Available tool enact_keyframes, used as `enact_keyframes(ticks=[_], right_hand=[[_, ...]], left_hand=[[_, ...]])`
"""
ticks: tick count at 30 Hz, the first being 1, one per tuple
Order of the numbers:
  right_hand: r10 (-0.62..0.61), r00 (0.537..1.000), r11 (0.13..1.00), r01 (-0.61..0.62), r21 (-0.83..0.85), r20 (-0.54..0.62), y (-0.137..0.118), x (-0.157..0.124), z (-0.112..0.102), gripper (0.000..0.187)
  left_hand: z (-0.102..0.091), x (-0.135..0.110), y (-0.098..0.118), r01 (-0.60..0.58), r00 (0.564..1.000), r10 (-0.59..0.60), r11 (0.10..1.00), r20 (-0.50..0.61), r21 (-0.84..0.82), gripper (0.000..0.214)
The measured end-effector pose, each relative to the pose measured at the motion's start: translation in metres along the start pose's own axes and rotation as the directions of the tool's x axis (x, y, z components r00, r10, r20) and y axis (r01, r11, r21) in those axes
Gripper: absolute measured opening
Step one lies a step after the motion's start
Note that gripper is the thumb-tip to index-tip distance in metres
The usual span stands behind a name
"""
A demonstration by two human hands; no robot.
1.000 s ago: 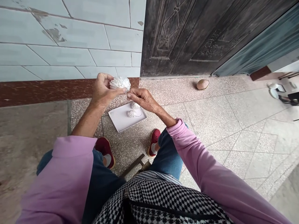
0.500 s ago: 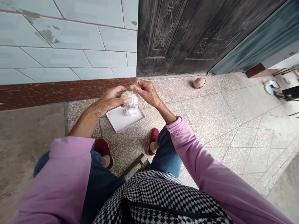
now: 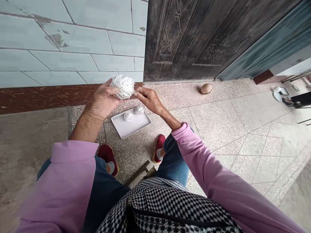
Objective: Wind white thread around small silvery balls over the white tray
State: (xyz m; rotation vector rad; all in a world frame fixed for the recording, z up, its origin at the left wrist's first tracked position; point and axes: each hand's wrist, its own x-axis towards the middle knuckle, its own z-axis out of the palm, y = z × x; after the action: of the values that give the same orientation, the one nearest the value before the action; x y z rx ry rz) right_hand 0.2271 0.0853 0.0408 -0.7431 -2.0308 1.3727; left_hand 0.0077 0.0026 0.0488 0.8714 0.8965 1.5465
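My left hand (image 3: 103, 100) is closed around a ball of white yarn (image 3: 125, 86), its thumb across the near side and its fingers underneath. The ball's surface looks ridged with many strands. At the ball's lower right edge, my right hand (image 3: 150, 98) has thumb and forefinger pinched together; what lies between the fingertips is too small to make out. Below the hands, a shallow white tray (image 3: 123, 129) rests on the floor. Two smaller white balls of yarn, one nearer the middle (image 3: 127, 116) and one at the far right corner (image 3: 139, 110), lie in it.
A tiled wall (image 3: 73, 61) and a dark carved door (image 3: 184, 42) rise just beyond the hands. A round pinkish-tan object (image 3: 206, 88) sits on the floor by the door. My red shoes (image 3: 159, 147) flank a low metal and wood piece (image 3: 142, 173).
Both hands have shifted; the left has raised and turned the large ball up and to the left. The two small balls in the tray now show fully, where one was hidden before.
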Motion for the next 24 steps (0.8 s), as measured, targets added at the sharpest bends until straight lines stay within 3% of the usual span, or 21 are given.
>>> enact_keyframes(ticks=[5,10,16,20,24], right_hand=[[-0.031,0.991,0.984,0.053,-0.17,0.132,-0.008,-0.012,0.01,0.049],[-0.06,0.963,0.983,0.104,-0.153,0.264,-0.011,-0.017,0.017,0.052],[-0.017,0.996,0.997,0.023,-0.072,0.09,-0.017,-0.011,0.003,0.055],[0.024,0.998,0.998,-0.027,-0.049,-0.055,-0.015,-0.005,-0.007,0.062],[0.047,0.989,0.998,-0.053,-0.035,-0.137,-0.011,-0.002,-0.013,0.07]], left_hand=[[-0.01,0.008,-0.007,-0.058,0.986,0.066,0.997,-0.156,0.058,0.075],[-0.019,0.013,-0.02,-0.006,0.936,0.109,0.956,-0.335,0.295,0.089],[-0.006,0.002,-0.019,0.095,0.981,0.013,0.835,-0.193,0.541,0.077],[-0.003,-0.008,-0.011,0.126,0.992,-0.101,0.823,-0.074,0.553,0.066],[0.001,-0.013,-0.004,0.169,0.975,-0.219,0.832,0.033,0.528,0.064]])
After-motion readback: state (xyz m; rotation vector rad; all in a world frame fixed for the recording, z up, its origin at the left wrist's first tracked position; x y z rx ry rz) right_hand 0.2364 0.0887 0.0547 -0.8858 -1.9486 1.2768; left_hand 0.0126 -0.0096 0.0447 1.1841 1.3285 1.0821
